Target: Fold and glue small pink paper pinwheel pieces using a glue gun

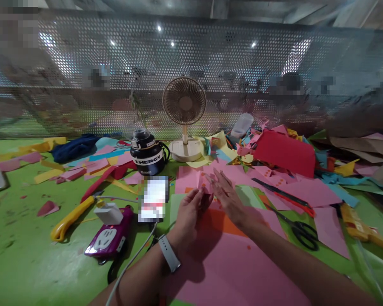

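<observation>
The small pink paper piece is located between both hands, above the layered paper sheets. The left hand pinches its lower edge between thumb and fingers. The right hand is flat, fingers extended close together and slanted toward the piece; whether the fingertips contact it cannot be determined.

Clearances: below both hands, an orange strip and a large pink sheet provide a flat zone extending toward the wearer. Left of the left hand, the phone is near; beyond it are the purple power strip and a yellow-handled tool, then bare green bench. Right of the right hand, black-handled scissors border the sheet. Ahead, the fan and black bottle limit reach; behind them stands a perforated panel.

Pose: both forearms enter from the near edge and converge; a watch band encircles the left wrist.
</observation>
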Tool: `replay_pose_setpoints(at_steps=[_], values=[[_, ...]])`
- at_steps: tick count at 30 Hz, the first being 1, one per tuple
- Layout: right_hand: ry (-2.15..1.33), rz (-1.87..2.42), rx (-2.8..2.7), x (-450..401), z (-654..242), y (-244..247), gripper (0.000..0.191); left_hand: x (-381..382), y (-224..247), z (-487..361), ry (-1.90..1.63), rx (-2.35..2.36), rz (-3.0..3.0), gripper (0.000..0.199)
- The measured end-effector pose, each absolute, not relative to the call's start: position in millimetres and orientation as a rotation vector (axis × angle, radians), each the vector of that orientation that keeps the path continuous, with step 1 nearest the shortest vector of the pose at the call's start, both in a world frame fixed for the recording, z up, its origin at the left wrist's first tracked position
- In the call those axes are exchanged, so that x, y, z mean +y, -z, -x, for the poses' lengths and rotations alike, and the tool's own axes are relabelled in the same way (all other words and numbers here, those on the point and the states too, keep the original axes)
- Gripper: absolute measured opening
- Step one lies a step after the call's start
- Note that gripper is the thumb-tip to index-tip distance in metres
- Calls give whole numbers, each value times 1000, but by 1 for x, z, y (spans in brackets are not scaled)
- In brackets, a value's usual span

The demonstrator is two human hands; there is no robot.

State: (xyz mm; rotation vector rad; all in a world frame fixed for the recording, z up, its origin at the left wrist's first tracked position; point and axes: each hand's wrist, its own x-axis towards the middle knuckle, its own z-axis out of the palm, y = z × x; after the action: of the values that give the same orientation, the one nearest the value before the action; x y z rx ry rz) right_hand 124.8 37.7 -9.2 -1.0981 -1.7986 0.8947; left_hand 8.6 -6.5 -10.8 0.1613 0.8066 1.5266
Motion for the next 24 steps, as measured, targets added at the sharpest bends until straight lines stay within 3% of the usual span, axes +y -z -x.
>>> replay_pose_setpoints(at_steps=[7,15,24], values=[[-592,1163,-1900,58,-139,1,50,-4,17,-7,-1530,815,-329,26],[-642,1129,-1981,63,-146,-8,28,-5,19,-6,-1510,849,-442,26],[-763,1093,-1930,60,-149,-11,23,-7,13,-5,-1459,999,-541,29]])
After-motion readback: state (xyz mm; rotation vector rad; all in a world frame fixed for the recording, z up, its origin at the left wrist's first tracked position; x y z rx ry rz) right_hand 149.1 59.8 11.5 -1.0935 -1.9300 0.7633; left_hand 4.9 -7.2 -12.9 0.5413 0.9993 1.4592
